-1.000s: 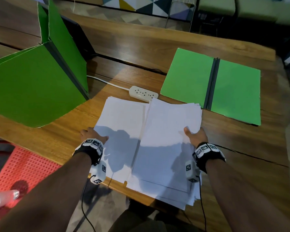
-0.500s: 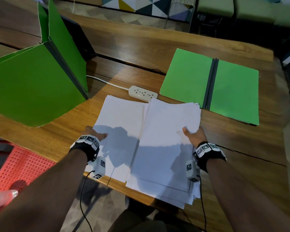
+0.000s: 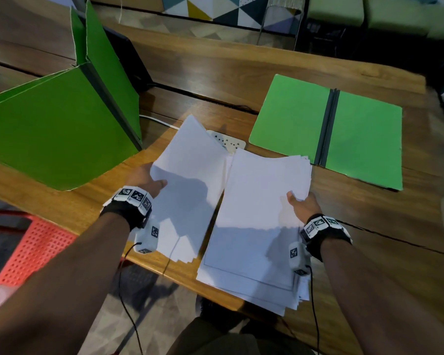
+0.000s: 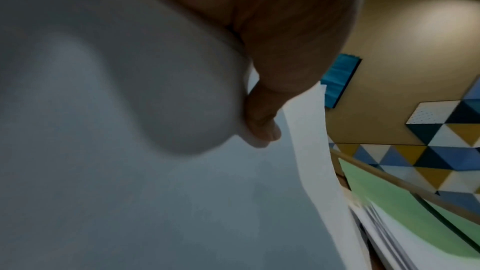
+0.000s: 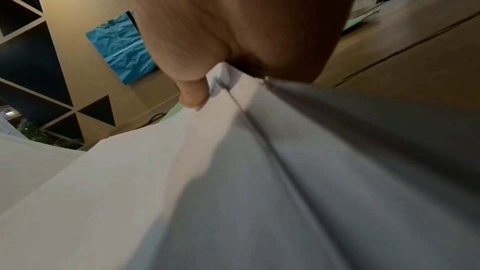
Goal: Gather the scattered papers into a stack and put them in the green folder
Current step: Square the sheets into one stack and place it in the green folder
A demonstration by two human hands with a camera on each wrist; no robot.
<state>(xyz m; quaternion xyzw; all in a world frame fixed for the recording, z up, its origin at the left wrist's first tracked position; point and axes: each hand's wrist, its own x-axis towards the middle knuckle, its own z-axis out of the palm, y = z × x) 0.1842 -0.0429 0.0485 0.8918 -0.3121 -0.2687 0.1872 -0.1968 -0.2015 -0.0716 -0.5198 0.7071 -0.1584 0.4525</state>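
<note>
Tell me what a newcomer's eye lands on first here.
Two white paper piles at the near table edge: the left hand grips the left pile and tilts it up, while the right hand holds the edge of the right pile. Beyond them to the right lies an open green folder, flat. A big green board stands at far left.

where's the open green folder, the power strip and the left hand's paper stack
open green folder (image 3: 290, 119): head view, on its left cover, flat on the table.
power strip (image 3: 232, 144): head view, on its white top face by the sockets.
paper stack in the left hand (image 3: 190, 160): head view, middle of the lifted top sheet.
</note>
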